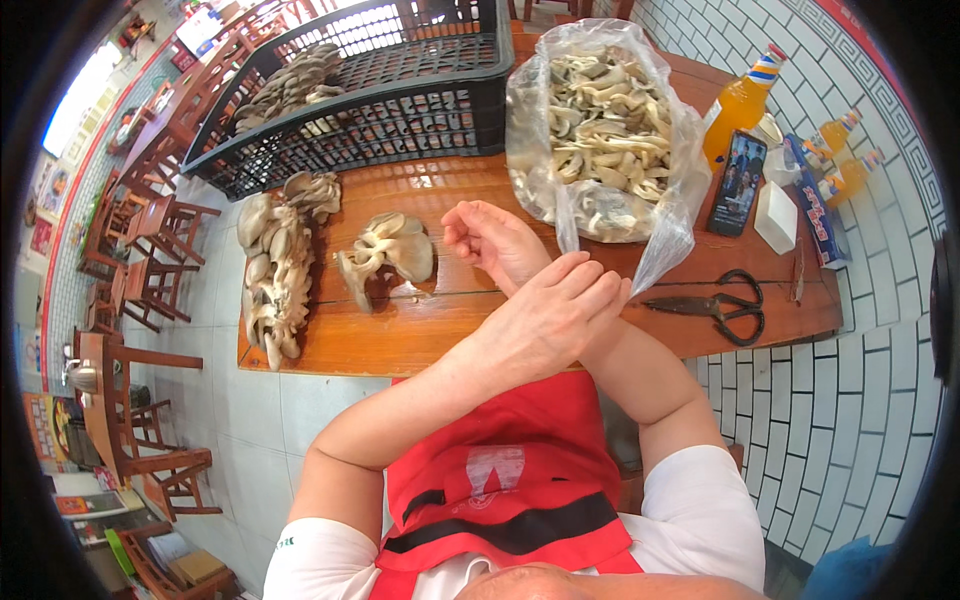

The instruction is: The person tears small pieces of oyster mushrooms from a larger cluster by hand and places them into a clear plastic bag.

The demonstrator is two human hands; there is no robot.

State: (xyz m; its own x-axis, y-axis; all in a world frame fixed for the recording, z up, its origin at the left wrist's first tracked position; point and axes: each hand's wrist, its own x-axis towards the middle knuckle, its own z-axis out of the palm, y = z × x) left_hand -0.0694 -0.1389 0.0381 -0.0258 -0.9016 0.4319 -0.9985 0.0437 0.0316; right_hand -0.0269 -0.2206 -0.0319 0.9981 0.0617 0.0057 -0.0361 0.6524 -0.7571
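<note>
My left hand point(564, 311) lies across my right forearm near the wrist, its fingers bent; the bag's twisted corner ends beside them, and whether they grip anything is hidden. My right hand point(491, 236) reaches out from under it, palm turned partly up, fingers loosely curled and holding nothing. Left of it, a loose oyster mushroom cluster point(394, 247) rests on the wooden table point(390, 341). A longer oyster mushroom cluster point(277, 277) and a smaller one point(313, 193) lie farther left. Beyond my hands, a clear plastic bag point(529, 161) stands open, full of torn oyster mushrooms point(611, 127).
A black plastic crate point(450, 112) holding more mushrooms point(292, 82) stands at the back left. At right are black-handled scissors point(712, 305), a phone point(739, 184), a white block point(777, 217), a bottle of orange drink point(739, 109) and a blue box point(817, 217) by the tiled wall.
</note>
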